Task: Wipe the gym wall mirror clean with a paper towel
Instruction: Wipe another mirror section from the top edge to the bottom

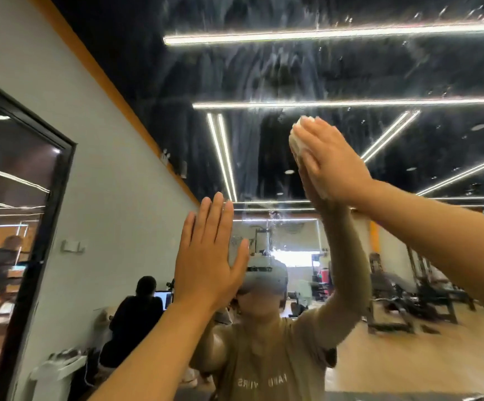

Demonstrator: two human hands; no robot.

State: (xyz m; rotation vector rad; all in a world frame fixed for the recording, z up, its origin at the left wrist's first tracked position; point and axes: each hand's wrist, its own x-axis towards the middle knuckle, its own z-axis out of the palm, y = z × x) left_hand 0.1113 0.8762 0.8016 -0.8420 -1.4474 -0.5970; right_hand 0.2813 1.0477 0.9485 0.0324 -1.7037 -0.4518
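Right hand (pixel 331 160) flat against the wall mirror (pixel 263 82), fingers (pixel 314 131) straight and pressed together, pointing up-left. Paper towel (pixel 295 143) is a white wad trapped between those fingers and the glass; only its edge shows, sticking out past the fingertips and along the thumb side of the hand. Rest of the wad hidden under the palm.

Left hand (pixel 209 256) lower and left of the right-hand fingers, well apart from the towel. Its fingers straight, held close, thumb spread out to the side; palm faces the glass, holds nothing. Contact with the mirror looks likely, cannot tell for sure.

Wet streaks (pixel 278 68) and droplets on the glass above and around the right fingertips, running mostly vertical.

In the reflection: person in a tan shirt (pixel 266 369) below both hands, ceiling light strips (pixel 321 36) above the fingers, gym machines (pixel 414 299) right of the left-hand fingers, seated person at a laptop (pixel 162 299) to their left. Dark-framed panel (pixel 61 198) far left on the side wall.
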